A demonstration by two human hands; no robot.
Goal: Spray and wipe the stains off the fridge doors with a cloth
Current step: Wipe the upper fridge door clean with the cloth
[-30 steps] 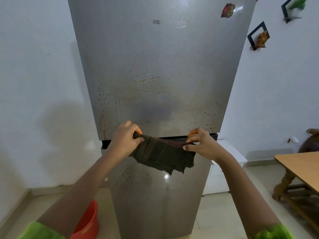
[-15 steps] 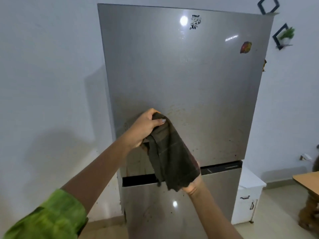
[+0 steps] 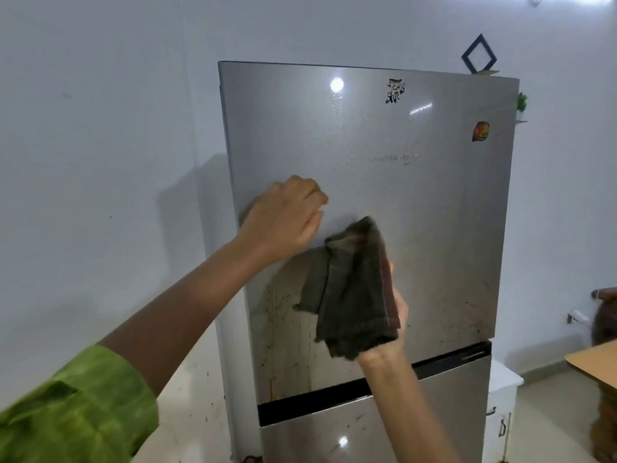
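Cloth (image 3: pixel 354 295) over right hand (image 3: pixel 399 317), left hand (image 3: pixel 283 218) near fridge door (image 3: pixel 427 212) edge

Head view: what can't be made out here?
All in the head view:
Right hand: fingers hidden behind the cloth, grip unclear.
Left hand: seen from the back; the hand itself hides whether it pinches the cloth's corner.
Brand lettering on the upper door: blurred, unreadable.
Lower door: cut off by the bottom edge.
Any stains behind the cloth: covered.
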